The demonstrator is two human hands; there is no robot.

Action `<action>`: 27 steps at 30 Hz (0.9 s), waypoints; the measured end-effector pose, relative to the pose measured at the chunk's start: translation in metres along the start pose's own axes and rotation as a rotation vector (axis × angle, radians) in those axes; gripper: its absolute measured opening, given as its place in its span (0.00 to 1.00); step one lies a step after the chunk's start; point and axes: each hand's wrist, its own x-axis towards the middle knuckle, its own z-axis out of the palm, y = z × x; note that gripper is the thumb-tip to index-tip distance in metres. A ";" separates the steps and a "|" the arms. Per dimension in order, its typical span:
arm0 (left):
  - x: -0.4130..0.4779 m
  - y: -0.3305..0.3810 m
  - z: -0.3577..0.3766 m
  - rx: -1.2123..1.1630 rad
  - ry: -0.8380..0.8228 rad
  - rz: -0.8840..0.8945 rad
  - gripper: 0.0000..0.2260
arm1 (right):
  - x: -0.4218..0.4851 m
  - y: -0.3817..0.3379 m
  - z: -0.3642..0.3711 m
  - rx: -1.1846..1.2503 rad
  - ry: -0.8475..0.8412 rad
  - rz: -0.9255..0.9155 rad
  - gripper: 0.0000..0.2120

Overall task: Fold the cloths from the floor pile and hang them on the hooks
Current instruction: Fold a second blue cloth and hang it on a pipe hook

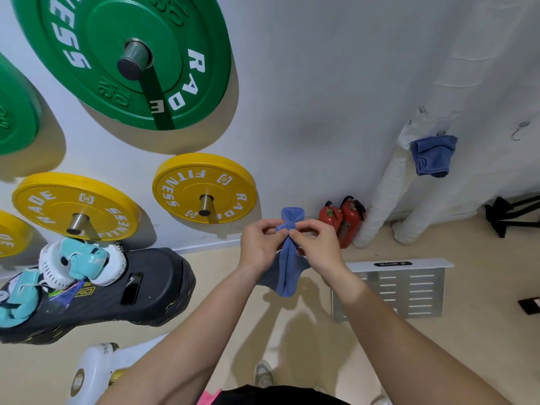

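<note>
**A:** What am I looking at on the head feed?

**B:** I'm seeing both hands working 1 blue cloth (287, 273) in the air, in front of the wall and above the floor. The left hand (261, 244) and the right hand (318, 248) are each pinching it near its top, fingers curled onto the fabric, so the cloth is bunching at the pinch and hanging down in a narrow fold.

**A:** Why hold it that high?

**B:** I'm judging that gathering the top is giving a compact neck to slip over a hook. A second blue cloth (434, 154) is hanging on the wall well off to the right, and a bare hook (517, 132) is sitting further right of it, so I'm reading that one as the likely target.

**A:** Any bins or baskets?

**B:** I'm finding none. The nearest thing to a holder is the black platform (140, 287) at the left, which is carrying teal-and-white gloves (81, 261) on its top. The floor pile isn't showing in this view, so I can't tell how many cloths are left.
</note>
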 end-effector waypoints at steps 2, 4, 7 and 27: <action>-0.002 -0.002 -0.002 0.011 -0.005 0.007 0.07 | -0.003 0.002 0.003 -0.003 -0.002 0.003 0.02; -0.003 -0.003 -0.006 0.022 -0.016 0.012 0.08 | -0.004 0.004 0.003 0.008 -0.012 0.002 0.03; -0.003 -0.004 -0.012 0.029 -0.068 0.010 0.10 | -0.008 0.001 0.002 0.017 -0.052 -0.005 0.07; 0.034 -0.018 -0.057 0.536 -0.111 0.243 0.31 | 0.015 -0.051 -0.040 -0.154 -0.291 -0.057 0.07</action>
